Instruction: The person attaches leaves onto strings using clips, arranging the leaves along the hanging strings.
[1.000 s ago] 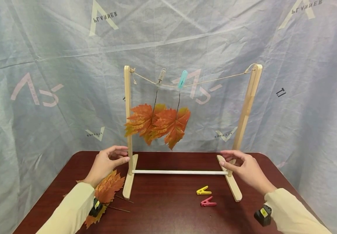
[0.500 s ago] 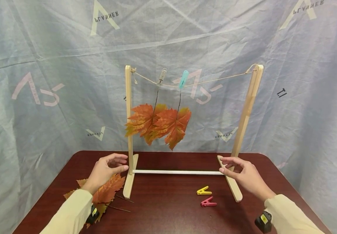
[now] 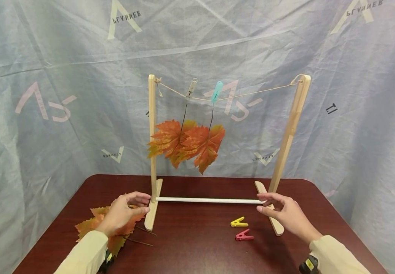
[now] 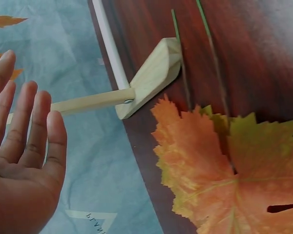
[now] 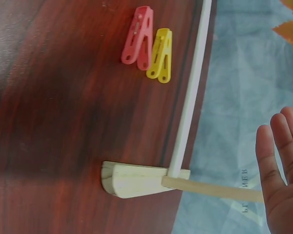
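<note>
My left hand (image 3: 123, 211), fingers extended and holding nothing, is beside the left foot of a wooden rack (image 3: 152, 137), over orange artificial maple leaves (image 4: 200, 170) lying on the table. Across from it, my right hand (image 3: 283, 211) is similarly relaxed by the rack's right foot (image 5: 136, 180), overlapping that foot in the head view. Two orange leaves (image 3: 202, 146) hang by their stems from the rack's twine (image 3: 252, 93). A clear clothespin (image 3: 191, 88) clips one stem and a turquoise clothespin (image 3: 216, 92) the other.
A yellow clothespin (image 3: 239, 222) and a red clothespin (image 3: 244, 235) lie on the dark red table (image 3: 197, 251), inward of the right foot. A white rod (image 3: 207, 200) joins the rack's feet. Behind the table hangs a grey printed cloth (image 3: 80, 152).
Both hands have sunk from the lower posts to the level of the rack's feet, the left now over the loose leaves. The rack, hanging leaves and loose clothespins have stayed in place.
</note>
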Demonstrator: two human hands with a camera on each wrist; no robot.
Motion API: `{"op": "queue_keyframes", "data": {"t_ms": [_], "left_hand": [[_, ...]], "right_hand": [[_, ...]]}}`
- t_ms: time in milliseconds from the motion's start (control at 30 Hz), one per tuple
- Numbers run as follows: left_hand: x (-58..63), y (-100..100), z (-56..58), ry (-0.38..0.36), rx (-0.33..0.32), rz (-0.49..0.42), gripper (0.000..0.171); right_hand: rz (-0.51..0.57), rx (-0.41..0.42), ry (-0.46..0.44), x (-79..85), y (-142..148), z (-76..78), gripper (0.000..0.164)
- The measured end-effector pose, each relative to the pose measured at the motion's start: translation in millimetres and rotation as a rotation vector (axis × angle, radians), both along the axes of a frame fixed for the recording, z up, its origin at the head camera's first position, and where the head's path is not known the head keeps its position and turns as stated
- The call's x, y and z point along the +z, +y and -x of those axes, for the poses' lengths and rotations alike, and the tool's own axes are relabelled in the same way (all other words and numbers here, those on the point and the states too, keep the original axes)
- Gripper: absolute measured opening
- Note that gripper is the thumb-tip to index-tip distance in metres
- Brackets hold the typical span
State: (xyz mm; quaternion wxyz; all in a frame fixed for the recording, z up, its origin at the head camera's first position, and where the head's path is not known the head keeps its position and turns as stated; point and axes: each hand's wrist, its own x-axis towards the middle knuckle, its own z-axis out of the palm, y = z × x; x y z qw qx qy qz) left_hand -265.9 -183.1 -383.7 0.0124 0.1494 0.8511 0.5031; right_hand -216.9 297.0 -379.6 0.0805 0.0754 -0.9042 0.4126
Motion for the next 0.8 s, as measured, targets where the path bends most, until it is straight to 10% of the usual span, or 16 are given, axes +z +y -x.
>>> {"op": "queue_keyframes", "data": {"t_ms": [567, 800], "left_hand": [[-28.6, -7, -8.2, -0.008, -0.113, 0.056, 0.032], [-40.4, -9, -10.7, -0.041, -0.131, 0.072, 0.032]], "right_hand": [[0.089, 0.023, -0.134, -31.6, 5, -5.8, 0.043], [0.039, 0.04, -0.06, -45.8, 4, -7.7, 0.036]]}}
